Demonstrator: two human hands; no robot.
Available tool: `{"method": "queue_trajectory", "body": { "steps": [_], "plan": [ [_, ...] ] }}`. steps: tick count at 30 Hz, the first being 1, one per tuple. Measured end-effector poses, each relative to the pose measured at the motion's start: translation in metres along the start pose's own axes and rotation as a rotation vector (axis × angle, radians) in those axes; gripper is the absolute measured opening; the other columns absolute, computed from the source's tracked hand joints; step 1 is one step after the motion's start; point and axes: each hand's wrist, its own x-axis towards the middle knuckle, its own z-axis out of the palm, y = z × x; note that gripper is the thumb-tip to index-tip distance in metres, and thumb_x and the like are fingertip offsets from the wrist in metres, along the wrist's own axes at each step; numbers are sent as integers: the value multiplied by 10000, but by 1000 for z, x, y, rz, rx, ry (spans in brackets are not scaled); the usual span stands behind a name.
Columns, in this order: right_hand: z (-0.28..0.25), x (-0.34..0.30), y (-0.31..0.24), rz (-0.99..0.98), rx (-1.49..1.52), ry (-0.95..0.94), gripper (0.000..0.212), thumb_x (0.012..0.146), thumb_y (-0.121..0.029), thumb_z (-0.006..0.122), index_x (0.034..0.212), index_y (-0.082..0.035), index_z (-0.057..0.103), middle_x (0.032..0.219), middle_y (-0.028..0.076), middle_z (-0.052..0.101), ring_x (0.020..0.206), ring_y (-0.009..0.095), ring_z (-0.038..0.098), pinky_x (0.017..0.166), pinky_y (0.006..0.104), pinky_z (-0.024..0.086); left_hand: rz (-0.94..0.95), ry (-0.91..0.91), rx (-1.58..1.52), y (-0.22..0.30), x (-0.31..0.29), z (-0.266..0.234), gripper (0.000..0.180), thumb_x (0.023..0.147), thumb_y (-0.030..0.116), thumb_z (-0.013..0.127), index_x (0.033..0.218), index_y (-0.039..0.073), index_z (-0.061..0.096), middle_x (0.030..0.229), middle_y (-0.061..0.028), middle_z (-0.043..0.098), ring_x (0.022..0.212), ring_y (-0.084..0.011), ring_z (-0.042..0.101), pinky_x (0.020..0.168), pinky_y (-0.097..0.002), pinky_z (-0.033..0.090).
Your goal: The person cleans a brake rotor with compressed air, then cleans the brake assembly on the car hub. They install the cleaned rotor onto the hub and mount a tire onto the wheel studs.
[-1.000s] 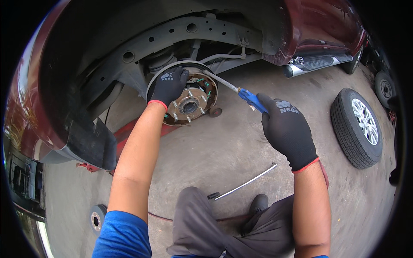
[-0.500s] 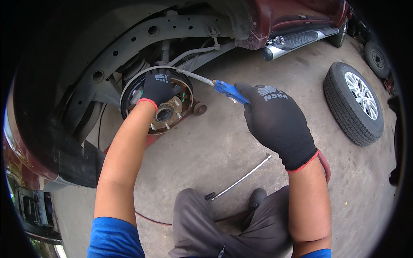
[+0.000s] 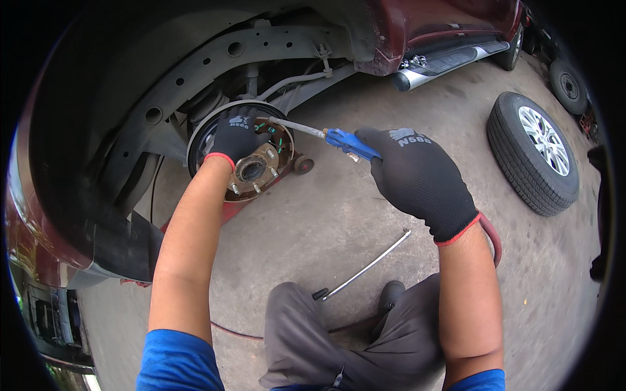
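Observation:
My right hand (image 3: pixel 424 176), in a black glove with a red cuff, is closed round a blue air blow gun (image 3: pixel 349 142). Its long metal nozzle (image 3: pixel 300 126) reaches left to the upper part of an exposed drum brake assembly (image 3: pixel 282 140). Green bits show on the rusty brake parts, and a wheel hub (image 3: pixel 252 171) with several studs stands out below. My left hand (image 3: pixel 236 135), gloved the same way, lies on the upper left of the brake assembly. Its thumb is spread to the right, and its fingertips are partly hidden among the parts.
A dark red vehicle's frame rail (image 3: pixel 186 85) arches overhead, with a side step (image 3: pixel 450 65) at the right. One tyre on a silver wheel (image 3: pixel 531 153) stands on the concrete. A metal bar (image 3: pixel 368 264) lies near my knees. A red hose (image 3: pixel 492 241) hangs behind my right wrist.
The nozzle tip has dropped from the assembly's upper rim to in front of the brake parts, beside my left hand. My left hand has shifted slightly left and down in the picture.

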Motion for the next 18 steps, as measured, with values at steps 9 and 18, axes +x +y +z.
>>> {"method": "queue_trajectory", "body": {
  "steps": [9,18],
  "plan": [
    [5,-33,-12,96,-69,-149,269,953,-122,569,1200,-77,664,959,172,731,891,341,726,798,466,570,24,54,120,46,-8,22,714,888,483,681,1417,20,561,1510,-204,507,1460,-379,414,1259,-555,220],
    [21,-44,-10,70,-49,-174,382,932,-99,586,1310,-101,640,943,182,712,858,370,705,775,483,564,-423,-157,-740,138,-35,100,711,908,338,612,1462,-79,453,1308,-295,638,1198,-431,640,1042,-484,499]
  ]
}}
